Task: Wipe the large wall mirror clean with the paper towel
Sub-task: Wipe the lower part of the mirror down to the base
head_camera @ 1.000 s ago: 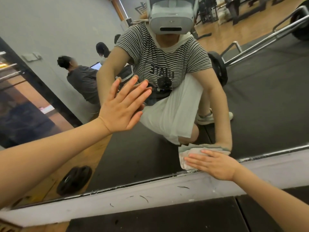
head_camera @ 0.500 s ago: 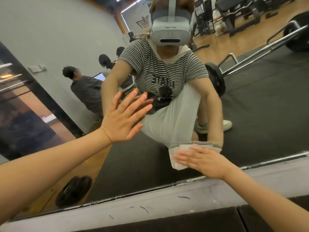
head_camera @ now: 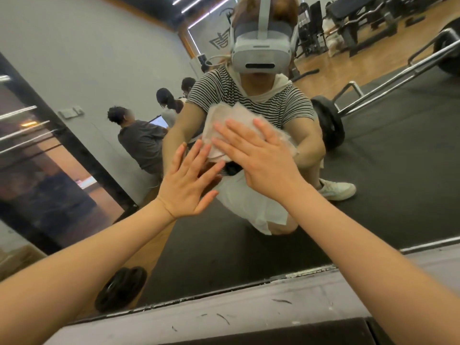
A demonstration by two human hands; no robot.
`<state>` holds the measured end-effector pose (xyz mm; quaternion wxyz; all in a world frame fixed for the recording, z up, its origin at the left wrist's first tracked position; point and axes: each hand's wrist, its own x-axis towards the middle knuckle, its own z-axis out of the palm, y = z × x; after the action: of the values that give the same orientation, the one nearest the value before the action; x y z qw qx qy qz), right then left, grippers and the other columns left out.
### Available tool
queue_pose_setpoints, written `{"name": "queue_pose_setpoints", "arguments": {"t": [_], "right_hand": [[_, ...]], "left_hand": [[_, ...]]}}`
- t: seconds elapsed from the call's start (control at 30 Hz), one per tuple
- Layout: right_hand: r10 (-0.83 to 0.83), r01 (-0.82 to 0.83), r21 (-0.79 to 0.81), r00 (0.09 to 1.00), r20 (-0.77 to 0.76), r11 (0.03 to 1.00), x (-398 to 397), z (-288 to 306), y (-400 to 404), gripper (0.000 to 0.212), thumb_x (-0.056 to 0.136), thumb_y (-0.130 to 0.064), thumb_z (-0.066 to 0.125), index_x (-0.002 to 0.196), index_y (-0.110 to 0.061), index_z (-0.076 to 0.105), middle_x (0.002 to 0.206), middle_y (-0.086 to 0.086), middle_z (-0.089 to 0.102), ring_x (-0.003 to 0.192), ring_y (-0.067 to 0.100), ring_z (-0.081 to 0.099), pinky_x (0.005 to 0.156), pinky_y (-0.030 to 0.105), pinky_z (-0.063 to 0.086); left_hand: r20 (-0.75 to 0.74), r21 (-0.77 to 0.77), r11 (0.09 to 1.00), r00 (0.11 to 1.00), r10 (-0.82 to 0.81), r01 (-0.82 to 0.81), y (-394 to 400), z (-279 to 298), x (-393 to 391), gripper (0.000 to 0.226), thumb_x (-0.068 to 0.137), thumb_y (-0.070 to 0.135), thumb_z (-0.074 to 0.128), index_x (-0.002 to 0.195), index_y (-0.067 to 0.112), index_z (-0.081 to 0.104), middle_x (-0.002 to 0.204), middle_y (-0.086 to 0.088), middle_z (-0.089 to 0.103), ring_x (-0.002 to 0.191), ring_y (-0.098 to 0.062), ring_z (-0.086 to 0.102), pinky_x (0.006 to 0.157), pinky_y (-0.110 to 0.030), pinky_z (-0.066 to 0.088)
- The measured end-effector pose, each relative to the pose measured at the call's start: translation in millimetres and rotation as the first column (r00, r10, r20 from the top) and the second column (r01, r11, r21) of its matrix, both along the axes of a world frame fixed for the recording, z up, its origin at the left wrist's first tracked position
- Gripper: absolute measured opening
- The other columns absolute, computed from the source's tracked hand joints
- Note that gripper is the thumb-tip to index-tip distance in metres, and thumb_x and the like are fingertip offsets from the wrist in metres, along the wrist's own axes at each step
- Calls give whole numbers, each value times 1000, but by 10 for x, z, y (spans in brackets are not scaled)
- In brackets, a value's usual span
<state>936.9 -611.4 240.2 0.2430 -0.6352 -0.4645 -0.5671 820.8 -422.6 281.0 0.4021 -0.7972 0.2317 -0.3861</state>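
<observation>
The large wall mirror [head_camera: 398, 170] fills most of the head view and reflects a gym room and me crouching. My right hand [head_camera: 258, 155] lies flat with spread fingers on a crumpled white paper towel [head_camera: 224, 120], pressing it against the glass at mid height. My left hand [head_camera: 189, 185] is flat on the mirror just left of and below the towel, fingers straight, its fingertips close to the towel's lower edge. Most of the towel's lower right part is hidden under my right hand.
A pale grey ledge [head_camera: 249, 312] with dark scuff marks runs along the mirror's bottom edge, above a dark floor mat [head_camera: 298, 337]. Reflected in the glass are seated people [head_camera: 139, 143], a barbell [head_camera: 328, 123] on dark matting and a weight plate [head_camera: 122, 287].
My right hand has swept the paper towel up and to the left from the mirror's bottom edge to mid height. My left hand has stayed flat on the glass.
</observation>
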Motion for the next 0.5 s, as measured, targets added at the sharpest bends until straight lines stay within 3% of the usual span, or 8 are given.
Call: {"name": "queue_pose_setpoints", "arguments": {"t": [0.23, 0.4, 0.5], "right_hand": [[-53, 53, 15, 998, 19, 998, -75, -393, 123, 55, 92, -21, 42, 146, -12, 41, 153, 7, 35, 142, 22, 26, 117, 45, 4], [-9, 29, -200, 995, 99, 979, -95, -1118, 160, 55, 93, -27, 38, 146, -12, 35, 152, 2, 29, 141, 22, 26, 118, 44, 0], [39, 16, -402, 991, 129, 916, -144, -1734, 132, 67, 85, -20, 51, 148, -13, 28, 152, 0, 25, 147, 21, 11, 120, 40, -9]], "left_hand": [[-12, 10, 1000, 1000, 22, -22, 0, 1, 15, 63, 101, 46, 22, 156, 22, 4, 163, -5, -6, 150, -24, 1, 121, -45, 1], [-17, 45, 998, 998, 53, -52, -32, 9, -6, 62, 100, 45, 23, 155, 19, 13, 163, -3, -1, 150, -26, 2, 120, -46, -1], [-3, 51, 996, 997, 71, -71, -58, 26, -11, 59, 100, 43, 24, 152, 15, 22, 163, -3, 1, 150, -26, 3, 120, -46, 0]]}}
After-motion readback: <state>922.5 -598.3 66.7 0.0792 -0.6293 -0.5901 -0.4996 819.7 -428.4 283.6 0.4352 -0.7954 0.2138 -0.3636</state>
